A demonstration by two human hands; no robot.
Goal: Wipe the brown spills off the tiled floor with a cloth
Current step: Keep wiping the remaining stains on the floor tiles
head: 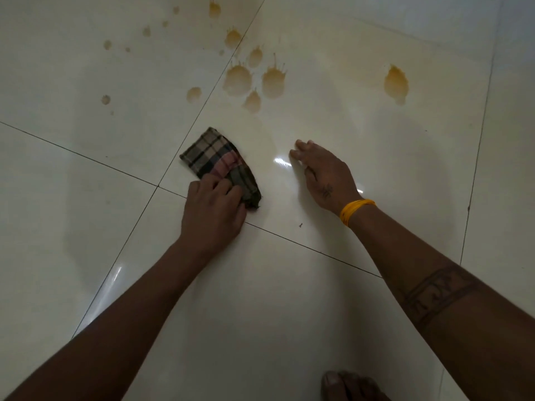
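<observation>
A left hand (212,209) grips the near end of a folded checked cloth (220,163) lying on the tiled floor (376,134), where four tiles meet. The right hand (324,175) rests beside it, its fingers (298,150) straight on the floor. Brown spills (254,79) lie beyond, unwiped. The cloth looks soft and limp, best bunched under the palm.

A glossy floor of large cream-white ceramic tiles (333,299) fills the whole view. Thin dark grout lines (312,249) cross it slantwise, two of them meeting near the left of centre. Bright white glints of reflected light (282,162) sit on the shiny glaze in the middle, with fainter streaks lower left. Soft grey shadows darken the lower tiles, while the far right tiles look paler and bluish.
</observation>
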